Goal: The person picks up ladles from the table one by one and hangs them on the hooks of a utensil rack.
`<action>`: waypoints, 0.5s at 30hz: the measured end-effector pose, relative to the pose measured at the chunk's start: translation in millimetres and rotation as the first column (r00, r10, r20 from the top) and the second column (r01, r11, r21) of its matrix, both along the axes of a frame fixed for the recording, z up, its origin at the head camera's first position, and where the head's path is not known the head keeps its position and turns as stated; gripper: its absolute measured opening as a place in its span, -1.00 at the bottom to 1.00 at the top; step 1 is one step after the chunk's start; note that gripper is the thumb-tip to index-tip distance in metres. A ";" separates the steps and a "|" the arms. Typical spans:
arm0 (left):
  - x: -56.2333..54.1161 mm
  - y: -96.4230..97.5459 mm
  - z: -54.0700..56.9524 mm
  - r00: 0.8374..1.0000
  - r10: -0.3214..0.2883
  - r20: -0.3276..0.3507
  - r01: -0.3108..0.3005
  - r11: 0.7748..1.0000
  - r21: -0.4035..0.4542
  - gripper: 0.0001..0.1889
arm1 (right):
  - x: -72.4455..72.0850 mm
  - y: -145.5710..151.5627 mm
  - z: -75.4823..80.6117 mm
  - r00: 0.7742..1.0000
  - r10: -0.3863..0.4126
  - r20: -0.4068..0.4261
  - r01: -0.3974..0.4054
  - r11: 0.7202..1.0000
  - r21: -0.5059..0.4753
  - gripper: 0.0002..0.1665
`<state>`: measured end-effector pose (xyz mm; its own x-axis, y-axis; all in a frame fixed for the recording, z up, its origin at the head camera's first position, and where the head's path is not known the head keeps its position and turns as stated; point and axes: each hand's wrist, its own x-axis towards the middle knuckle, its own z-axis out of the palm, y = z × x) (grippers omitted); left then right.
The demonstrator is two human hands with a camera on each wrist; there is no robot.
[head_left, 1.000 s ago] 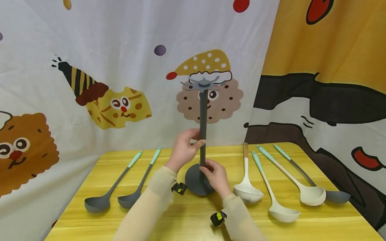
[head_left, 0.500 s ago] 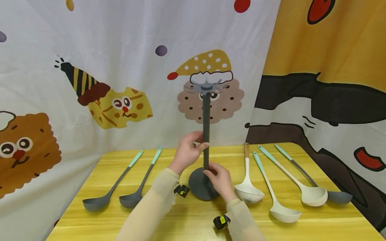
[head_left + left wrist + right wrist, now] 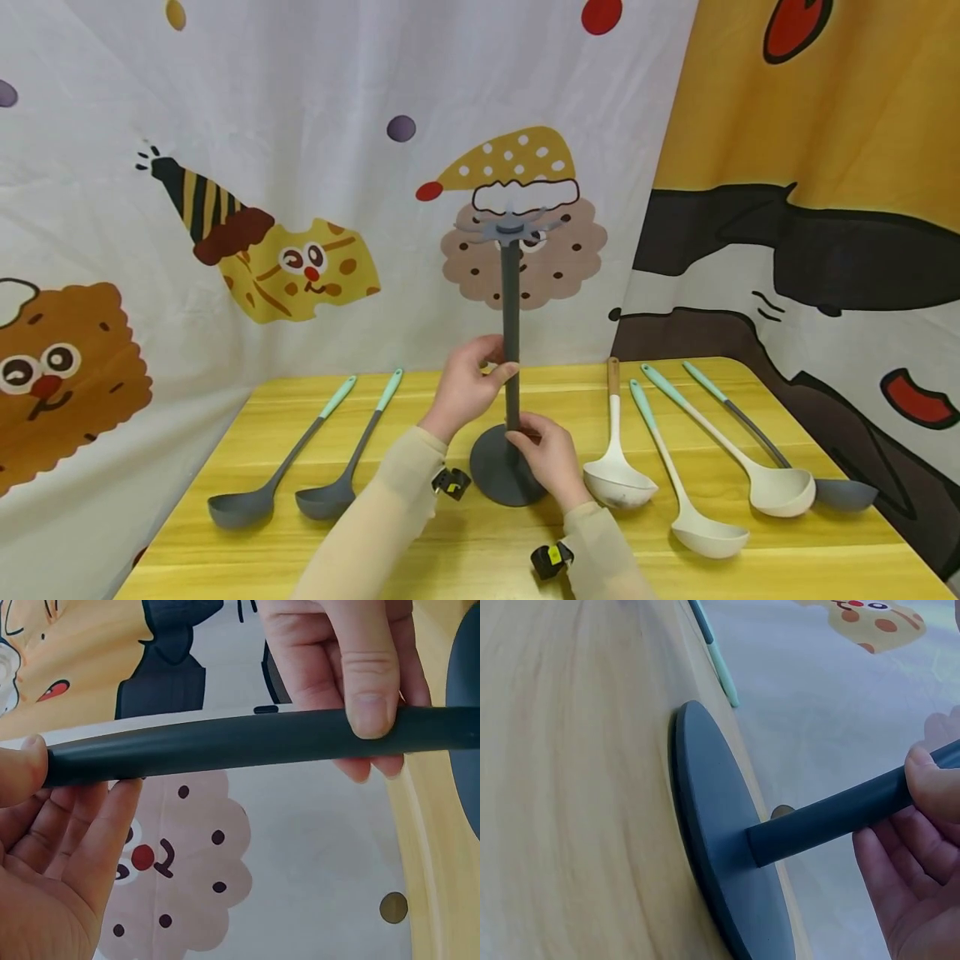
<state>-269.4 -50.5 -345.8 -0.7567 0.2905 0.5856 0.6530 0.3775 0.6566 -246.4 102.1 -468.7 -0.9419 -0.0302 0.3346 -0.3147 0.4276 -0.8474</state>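
Observation:
A dark grey utensil stand [image 3: 511,292] rises upright in the middle of the head view, with a round base [image 3: 501,475] and a ring of grey hooks [image 3: 510,227] on top. My left hand [image 3: 467,385] pinches the pole around mid-height, thumb on the near side. Lower down, my right hand [image 3: 551,454] holds the same pole just above the base, between thumb and fingers. In the left wrist view both hands grip the pole [image 3: 225,742]. The right wrist view shows the base [image 3: 720,825] right at the wooden tabletop. Nothing hangs on the hooks.
Two grey ladles [image 3: 243,507] [image 3: 326,500] with mint handles lie on the table [image 3: 450,550] at left. At right lie a white ladle [image 3: 618,483] with a brown handle, two white ladles [image 3: 708,533] [image 3: 780,490] and a grey ladle [image 3: 843,494]. A printed curtain [image 3: 300,83] hangs behind.
The stand has shifted slightly right and then a little down in the head view, both hands moving along with it and keeping their hold. The ladles stay in place.

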 end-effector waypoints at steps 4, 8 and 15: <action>-1.7 0.0 -1.6 1.000 -0.006 0.009 0.005 1.000 0.020 -0.90 | 0.6 -1.1 0.1 1.000 -0.015 0.012 0.015 1.000 -0.006 -0.77; -2.5 -0.8 -3.5 1.000 -0.006 0.023 0.005 1.000 0.024 -0.89 | 1.6 -3.1 -1.5 1.000 -0.027 0.010 0.027 1.000 -0.014 -0.78; -2.5 -0.8 -5.7 1.000 -0.004 0.020 0.003 0.999 0.035 -0.87 | 1.4 -6.0 -4.8 0.999 -0.041 0.004 0.042 0.998 -0.038 -0.78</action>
<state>-271.9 -51.2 -351.5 -0.7673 0.2724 0.5806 0.6410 0.3519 0.6821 -245.0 96.0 -473.5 -0.9431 0.0216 0.3317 -0.2946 0.4079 -0.8642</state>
